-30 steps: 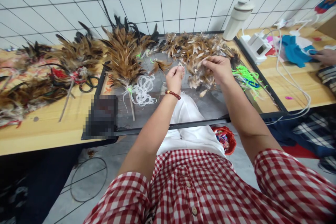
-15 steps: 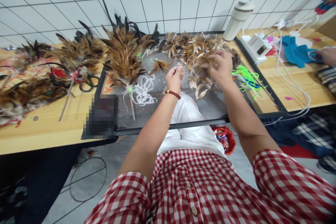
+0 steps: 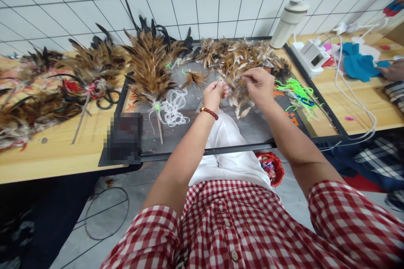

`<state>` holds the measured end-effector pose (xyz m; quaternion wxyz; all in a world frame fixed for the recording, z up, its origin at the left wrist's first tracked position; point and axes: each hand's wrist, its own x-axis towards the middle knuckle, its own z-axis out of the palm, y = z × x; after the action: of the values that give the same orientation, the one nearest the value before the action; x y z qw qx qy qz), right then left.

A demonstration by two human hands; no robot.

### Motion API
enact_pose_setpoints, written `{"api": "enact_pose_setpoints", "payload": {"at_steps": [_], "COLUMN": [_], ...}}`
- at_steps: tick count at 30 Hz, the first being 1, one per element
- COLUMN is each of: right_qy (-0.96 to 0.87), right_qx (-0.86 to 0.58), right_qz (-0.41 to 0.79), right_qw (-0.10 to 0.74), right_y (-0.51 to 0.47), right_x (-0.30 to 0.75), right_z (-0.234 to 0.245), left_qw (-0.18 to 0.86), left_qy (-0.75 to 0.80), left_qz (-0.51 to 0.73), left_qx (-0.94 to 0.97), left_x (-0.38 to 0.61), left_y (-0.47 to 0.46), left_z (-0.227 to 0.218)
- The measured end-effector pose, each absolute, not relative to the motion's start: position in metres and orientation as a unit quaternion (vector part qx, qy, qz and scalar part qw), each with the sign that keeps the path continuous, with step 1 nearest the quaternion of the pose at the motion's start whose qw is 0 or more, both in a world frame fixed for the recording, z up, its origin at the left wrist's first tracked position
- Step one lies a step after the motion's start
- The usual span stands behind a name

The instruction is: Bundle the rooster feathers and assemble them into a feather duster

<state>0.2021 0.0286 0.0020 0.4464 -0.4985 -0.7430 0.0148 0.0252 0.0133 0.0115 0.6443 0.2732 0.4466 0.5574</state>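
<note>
Brown and tan feathers are heaped in one loose pile (image 3: 240,61) at the far side of a dark glass work mat (image 3: 202,130), which is laid on a wooden table (image 3: 57,155). Two hands are seen above the mat, just in front of the pile. One bound feather duster (image 3: 148,71) with a thin stick handle is laid on the left part of the mat, and one tangle of white plastic ties (image 3: 172,107) is found beside its handle. One small tuft of feathers (image 3: 194,77) is lying alone between the duster and the pile. Several more feather bundles (image 3: 63,80) are spread on the table further left; an exact count cannot be made. One bunch of green ties (image 3: 295,90) is lying right of the pile, and one white flask (image 3: 288,23) is stood behind it near the tiled wall. One red basket (image 3: 271,168) is set on the floor beneath the table edge. At the far right a co-worker's hand (image 3: 393,69) is rested beside blue cloth (image 3: 356,63).

The left hand (image 3: 214,94) is raised with the wrist bent and a bead bracelet worn; its fingers are curled shut on what appear to be a few feather stems. The right hand (image 3: 259,86) is held level with it, close by, fingertips pinched on a feather at the near edge of the pile.
</note>
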Motion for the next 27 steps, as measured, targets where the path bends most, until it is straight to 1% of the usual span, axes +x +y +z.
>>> {"api": "enact_pose_setpoints", "payload": {"at_steps": [1,3,6,11,17,22,24,27], "right_qy": [-0.728,-0.731,-0.783,-0.848,-0.857,-0.879,-0.876,-0.819], "right_qx": [-0.499,-0.484,-0.437,-0.363,-0.357,-0.326,-0.317,-0.345], "right_qz": [0.01,0.008,0.018,0.016,0.016,0.011,0.014,0.03], "right_qw": [0.471,0.481,0.442,0.387,0.37,0.347,0.363,0.457], "right_y": [0.027,0.023,0.016,0.011,0.013,0.014,0.014,0.015], "right_x": [0.202,0.199,0.19,0.178,0.177,0.18,0.18,0.178], "right_z": [0.003,0.003,0.0,-0.003,-0.005,0.0,0.003,0.005], "left_qw": [0.66,0.691,0.718,0.709,0.705,0.707,0.682,0.64], "left_qy": [0.439,0.419,0.389,0.381,0.364,0.395,0.425,0.463], "left_qz": [0.545,0.526,0.521,0.542,0.563,0.547,0.553,0.559], "left_qx": [0.271,0.265,0.249,0.24,0.231,0.212,0.221,0.253], "left_x": [0.026,0.027,0.027,0.026,0.029,0.03,0.03,0.031], "left_y": [0.012,0.011,0.011,0.016,0.014,0.014,0.014,0.012], "left_z": [0.011,0.01,0.008,0.003,0.004,0.006,0.007,0.01]}}
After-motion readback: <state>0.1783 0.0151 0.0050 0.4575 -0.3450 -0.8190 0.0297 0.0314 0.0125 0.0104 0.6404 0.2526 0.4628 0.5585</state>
